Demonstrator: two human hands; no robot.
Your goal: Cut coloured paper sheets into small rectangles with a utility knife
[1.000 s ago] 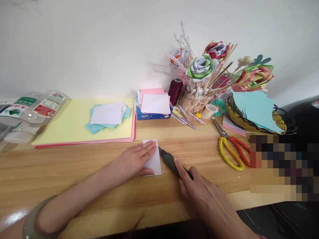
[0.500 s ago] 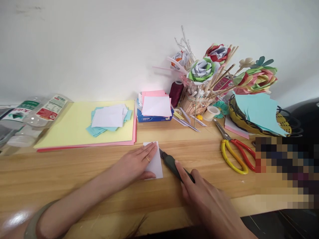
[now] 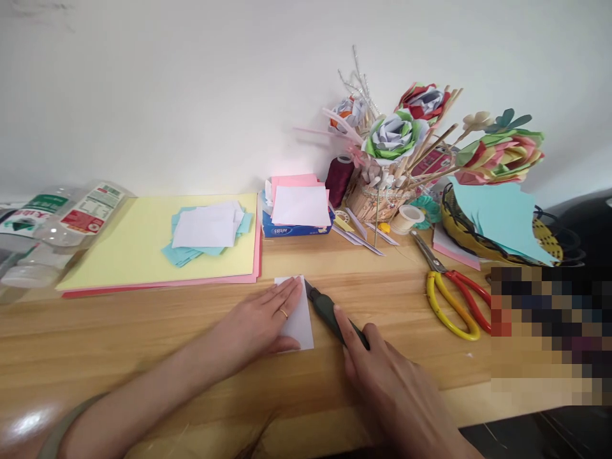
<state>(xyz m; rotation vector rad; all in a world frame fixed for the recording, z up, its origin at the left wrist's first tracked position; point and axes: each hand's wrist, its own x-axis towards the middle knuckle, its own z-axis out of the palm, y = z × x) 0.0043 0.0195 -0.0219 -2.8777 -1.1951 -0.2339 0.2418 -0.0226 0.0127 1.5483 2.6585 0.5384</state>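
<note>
A white sheet of paper point(image 3: 302, 328) lies on the wooden table, partly covered by my left hand point(image 3: 268, 315). That hand is flat, its fingers stretched out and pressing on the sheet; a ring circles one finger. My right hand point(image 3: 370, 357) is wrapped round the dark green handle of a utility knife point(image 3: 327, 312). The knife's blade tip is at the sheet's upper right edge, close to my left fingertips. Whether the blade cuts into the paper or only touches its edge, I cannot tell.
Yellow and pink sheets point(image 3: 119, 239) carry white and blue paper pieces point(image 3: 204, 229). Behind my hands stand a tissue box point(image 3: 296, 229), a maroon thread spool point(image 3: 339, 178) and paper flowers point(image 3: 394, 137). Scissors point(image 3: 447, 287) and a basket point(image 3: 454, 220) lie right, plastic bottles point(image 3: 76, 217) left.
The view has shifted slightly. Both hands, the paper and the knife keep nearly the same places relative to one another.
</note>
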